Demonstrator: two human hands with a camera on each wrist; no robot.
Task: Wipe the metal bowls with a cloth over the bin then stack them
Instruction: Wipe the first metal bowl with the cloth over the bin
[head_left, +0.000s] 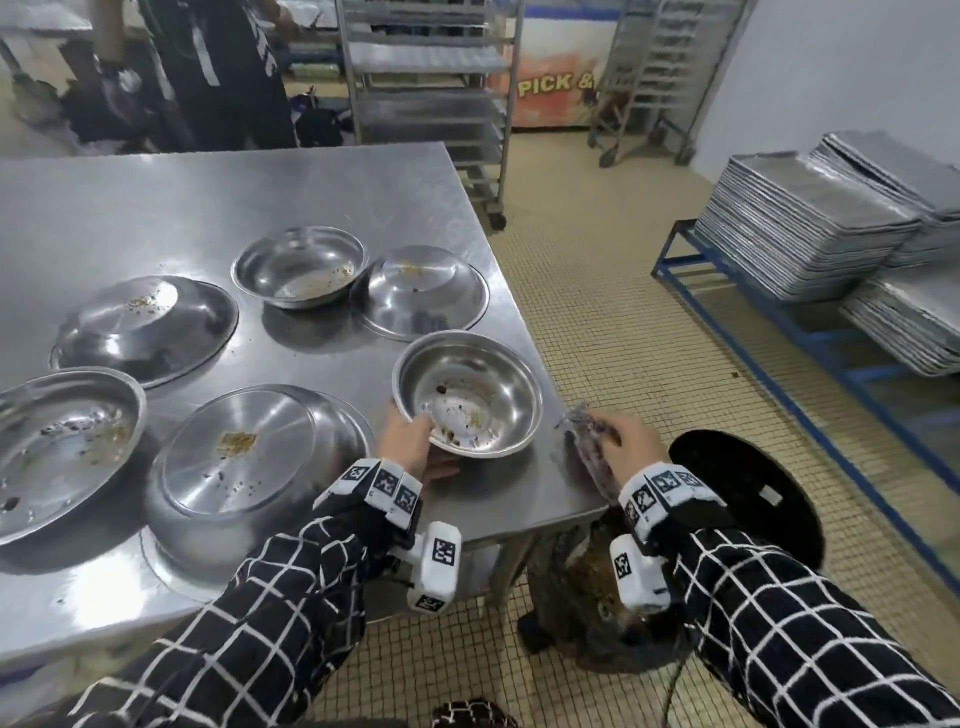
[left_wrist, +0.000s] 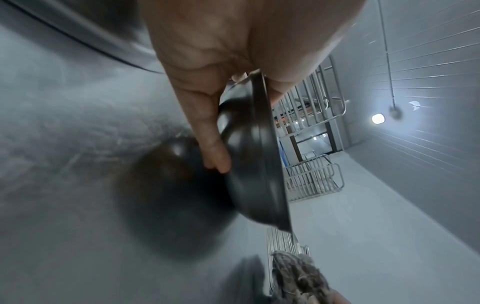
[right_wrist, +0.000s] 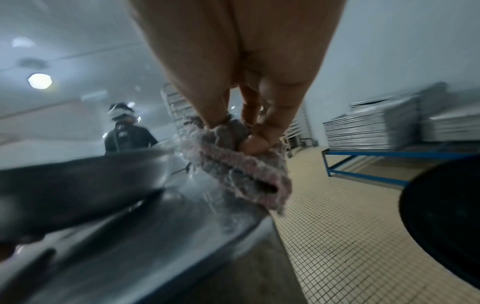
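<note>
My left hand (head_left: 410, 441) grips the near rim of a small dirty metal bowl (head_left: 470, 395), thumb inside and fingers beneath, tilting it just off the steel table (head_left: 156, 208) by the right front corner. The left wrist view shows the bowl (left_wrist: 252, 164) edge-on, pinched in the same way. My right hand (head_left: 623, 441) holds a crumpled grey-pink cloth (head_left: 589, 441) at the table's right edge; the cloth (right_wrist: 233, 162) hangs from the fingers (right_wrist: 275, 117). Several more soiled bowls lie on the table, some upside down (head_left: 234, 452), some upright (head_left: 298, 266). A dark bin (head_left: 597, 597) stands on the floor under my right wrist.
A black round lid (head_left: 748, 499) sits to the right of the bin. Stacks of metal trays (head_left: 810, 218) rest on a blue frame at the right. Wheeled tray racks (head_left: 431, 93) stand behind the table. Another person (head_left: 208, 67) stands at the far left.
</note>
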